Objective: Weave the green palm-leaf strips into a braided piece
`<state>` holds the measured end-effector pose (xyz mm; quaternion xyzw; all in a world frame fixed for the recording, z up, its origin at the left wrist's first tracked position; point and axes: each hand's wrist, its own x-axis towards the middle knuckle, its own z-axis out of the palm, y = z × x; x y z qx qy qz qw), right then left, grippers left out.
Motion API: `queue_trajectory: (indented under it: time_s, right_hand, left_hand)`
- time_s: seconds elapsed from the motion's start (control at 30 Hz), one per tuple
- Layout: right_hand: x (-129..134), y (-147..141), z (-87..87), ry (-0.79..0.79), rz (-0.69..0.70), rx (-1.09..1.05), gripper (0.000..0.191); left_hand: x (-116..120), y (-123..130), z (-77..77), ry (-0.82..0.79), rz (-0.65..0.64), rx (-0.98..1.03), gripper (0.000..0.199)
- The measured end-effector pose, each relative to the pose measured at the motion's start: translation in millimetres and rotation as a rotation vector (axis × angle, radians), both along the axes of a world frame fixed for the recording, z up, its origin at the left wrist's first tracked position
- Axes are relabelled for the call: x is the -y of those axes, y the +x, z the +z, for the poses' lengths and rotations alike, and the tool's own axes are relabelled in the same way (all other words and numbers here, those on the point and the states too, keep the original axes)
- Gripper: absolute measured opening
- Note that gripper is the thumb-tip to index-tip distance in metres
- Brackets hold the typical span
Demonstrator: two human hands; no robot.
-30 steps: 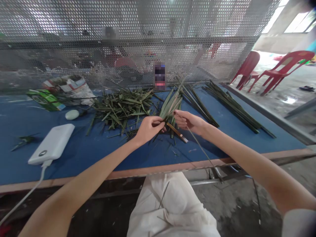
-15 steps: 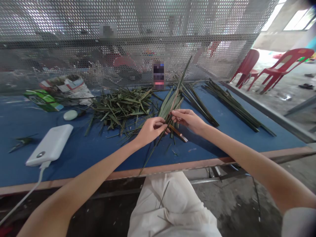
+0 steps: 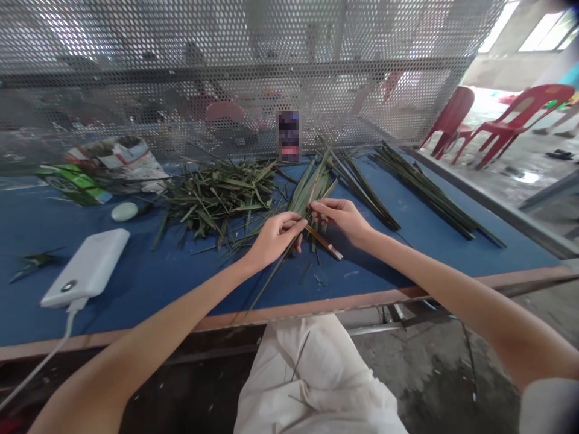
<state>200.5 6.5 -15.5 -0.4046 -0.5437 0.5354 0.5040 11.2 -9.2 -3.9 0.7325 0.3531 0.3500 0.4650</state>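
Creased off-white trousers (image 3: 325,374); pale grey right sleeve (image 3: 549,405).

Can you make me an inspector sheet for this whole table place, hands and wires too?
Surface: flat blue tabletop with a brownish edge, leaf scraps scattered on it.
Work things: fan of flat green leaf strips between the hands; heap of short green leaf pieces; bundle of long dark-green strips.
Clutter: white rectangular device, pale oval object, bright green box.
Hands: left hand pinches the fan's near end; right hand pinches at its right side, exact grip unclear.
Cables: white cord, plugged into the device, hangs over the edge.
Surroundings: grey perforated metal screen; red plastic chairs.
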Motion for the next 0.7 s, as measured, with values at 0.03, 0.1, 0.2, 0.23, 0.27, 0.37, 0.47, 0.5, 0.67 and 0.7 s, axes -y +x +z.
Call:
queue_trajectory:
  time_s: [0.03,0.1,0.2,0.23,0.27,0.37,0.47,0.5,0.67,0.7]
  right_hand:
    - [-0.2,0.4,-0.2,-0.005,-0.003,-0.007,0.023]
    - [-1.1,1.4,-0.8,-0.046,0.002,-0.037,0.021]
    - [-4.5,3.6,-1.2,-0.181,0.065,-0.121,0.015]
    - [-5.8,4.4,-1.3,-0.225,0.091,-0.151,0.013]
    - [-6.9,5.1,-1.3,-0.259,0.112,-0.176,0.011]
    - [-6.8,6.0,-0.6,-0.267,0.138,-0.172,0.009]
    - [-1.5,4.3,1.4,-0.094,0.088,-0.038,0.014]
    - [0.6,3.4,2.2,-0.020,0.057,0.010,0.016]
    - [4.8,0.1,4.0,0.158,-0.072,0.125,0.021]
    - [4.4,0.1,3.9,0.165,-0.078,0.134,0.022]
  left_hand:
    - [-0.4,-0.1,0.2,-0.001,0.003,-0.003,0.027]
    - [-1.8,-0.9,-0.5,0.011,0.015,-0.012,0.026]
    - [-4.7,-2.7,-3.5,0.043,0.057,-0.007,0.024]
    - [-5.5,-3.2,-4.6,0.054,0.071,-0.003,0.024]
    - [-6.1,-3.6,-5.5,0.066,0.085,0.000,0.024]
    - [-6.4,-4.2,-6.4,0.102,0.113,-0.003,0.024]
    - [-5.4,-4.5,-5.2,0.130,0.132,-0.034,0.024]
    - [-5.0,-4.6,-4.6,0.137,0.135,-0.045,0.024]
    - [-3.4,-5.0,-2.0,0.155,0.139,-0.063,0.026]
    - [-3.3,-5.1,-1.9,0.156,0.137,-0.062,0.026]
